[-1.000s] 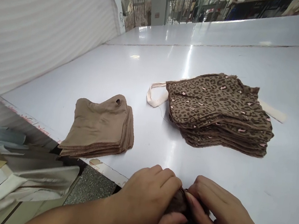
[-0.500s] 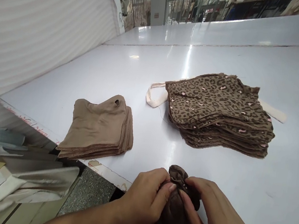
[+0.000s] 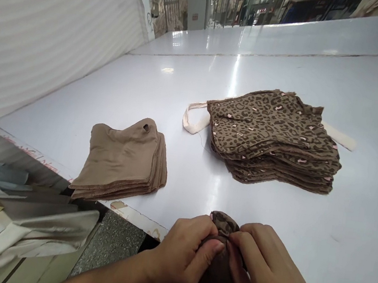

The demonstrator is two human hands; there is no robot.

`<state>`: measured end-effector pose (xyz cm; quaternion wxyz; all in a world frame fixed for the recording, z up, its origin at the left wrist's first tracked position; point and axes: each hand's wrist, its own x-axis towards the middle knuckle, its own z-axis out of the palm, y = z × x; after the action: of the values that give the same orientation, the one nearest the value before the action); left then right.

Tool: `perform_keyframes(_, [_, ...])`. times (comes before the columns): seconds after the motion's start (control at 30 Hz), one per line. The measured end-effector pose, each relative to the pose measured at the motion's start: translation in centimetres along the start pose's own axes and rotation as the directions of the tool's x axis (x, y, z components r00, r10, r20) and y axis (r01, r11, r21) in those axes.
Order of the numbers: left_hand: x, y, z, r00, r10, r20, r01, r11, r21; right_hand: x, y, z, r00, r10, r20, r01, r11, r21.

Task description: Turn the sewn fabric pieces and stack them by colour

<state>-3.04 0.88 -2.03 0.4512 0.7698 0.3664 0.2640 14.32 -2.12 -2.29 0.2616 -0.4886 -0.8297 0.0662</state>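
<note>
At the near edge of the white tabletop (image 3: pixel 117 98), both hands work on one dark leopard-print fabric piece (image 3: pixel 224 223), its top bunched into a small puff above them. Left hand (image 3: pixel 182 253): curled, thumb and fingers pinching the gathered neck. Right hand (image 3: pixel 264 267): fingers pressed together, tips pinching the same neck from the other side, nearly meeting the left thumb. The lower fabric drops out of view toward the body; number of layers cannot be told. Handling note: a pinch close to the neck, with even pressure from both sides, should keep the gathers from slipping. Farther out, a leopard-print stack (image 3: pixel 270 134) lies across a cream strap (image 3: pixel 191 122). To its left sits a tan fabric stack (image 3: pixel 119 160) with a small hole near one corner. Beyond the tabletop's edge, pale cloth (image 3: pixel 32 227) heaps beside a speckled concrete floor (image 3: pixel 107 247).
</note>
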Motion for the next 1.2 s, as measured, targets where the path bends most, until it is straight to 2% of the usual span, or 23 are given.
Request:
perform_keyframes(0.07, [0.1, -0.2, -0.6, 0.995, 0.086, 0.042, -0.088, 0.995, 0.046, 0.1, 0.1, -0.1, 1.0, 0.004, -0.011, -0.004, 1.0, 0.011])
perform_keyframes(0.13, [0.1, -0.2, -1.3, 0.988, 0.124, 0.093, -0.136, 0.981, 0.136, 0.2, 0.3, -0.4, 1.0, 0.028, 0.007, -0.028, 0.995, 0.096])
perform_keyframes(0.2, [0.0, 0.1, -1.7, 0.993, 0.096, 0.07, -0.113, 0.947, 0.299, 0.4, 0.6, -0.8, 0.994, 0.1, 0.052, -0.109, 0.967, 0.231])
perform_keyframes(0.3, [-0.3, 1.1, -1.5, 0.994, 0.096, -0.045, -0.059, 0.854, 0.517, 0.5, 0.5, -1.4, 0.968, 0.229, 0.106, -0.252, 0.901, 0.354])
perform_keyframes(0.4, [-0.6, 2.2, -0.6, 0.992, 0.129, -0.012, -0.094, 0.777, 0.622, 0.4, -0.1, -1.3, 0.962, 0.257, 0.087, -0.271, 0.891, 0.366])
perform_keyframes(0.47, [-0.5, 2.5, -0.1, 0.997, 0.074, 0.001, -0.056, 0.746, 0.664, 0.2, -0.5, -1.1, 0.966, 0.245, 0.084, -0.259, 0.895, 0.363])
perform_keyframes(0.5, [-0.4, 2.5, 0.0, 0.999, 0.039, -0.005, -0.027, 0.76, 0.65, 0.1, -0.5, -1.0, 0.966, 0.246, 0.086, -0.26, 0.897, 0.358])
perform_keyframes(0.57, [-0.2, 2.3, 0.1, 1.0, -0.011, -0.001, 0.01, 0.86, 0.51, 0.0, -0.5, -0.9, 0.968, 0.24, 0.073, -0.251, 0.907, 0.338])
perform_keyframes(0.63, [0.1, 1.9, -0.1, 1.0, -0.014, 0.012, 0.011, 0.962, 0.271, 0.1, -0.2, -1.0, 0.974, 0.22, 0.061, -0.227, 0.92, 0.32])
perform_keyframes(0.7, [0.2, 1.6, -0.4, 1.0, -0.029, 0.009, 0.029, 0.999, 0.046, 0.2, 0.1, -1.1, 0.979, 0.19, 0.077, -0.205, 0.926, 0.317])
perform_keyframes(0.77, [0.1, 1.2, -1.0, 0.998, -0.046, 0.04, 0.051, 0.99, -0.128, 0.2, 0.3, -1.1, 0.978, 0.199, 0.059, -0.208, 0.931, 0.301])
perform_keyframes(0.87, [-0.5, 0.5, -2.6, 0.978, -0.003, 0.209, 0.068, 0.951, -0.303, 0.1, 0.4, -1.2, 0.96, 0.272, -0.074, -0.248, 0.94, 0.234])
perform_keyframes(0.93, [-1.2, 0.1, -4.2, 0.957, -0.013, 0.291, 0.116, 0.934, -0.337, 0.0, 0.7, -1.3, 0.942, 0.307, -0.133, -0.276, 0.938, 0.21])
perform_keyframes(1.0, [-1.8, -0.2, -5.6, 0.943, -0.062, 0.328, 0.172, 0.933, -0.315, 0.0, 1.3, -1.7, 0.927, 0.337, -0.167, -0.301, 0.931, 0.205])
perform_keyframes(1.1, [-2.0, -0.4, -6.4, 0.95, -0.117, 0.289, 0.203, 0.936, -0.289, 0.3, 2.9, -2.6, 0.909, 0.382, -0.166, -0.339, 0.91, 0.24])
perform_keyframes(1.2, [-1.5, -0.6, -5.6, 0.961, -0.226, 0.163, 0.273, 0.875, -0.399, 0.7, 4.3, -3.3, 0.9, 0.429, -0.082, -0.387, 0.87, 0.307])
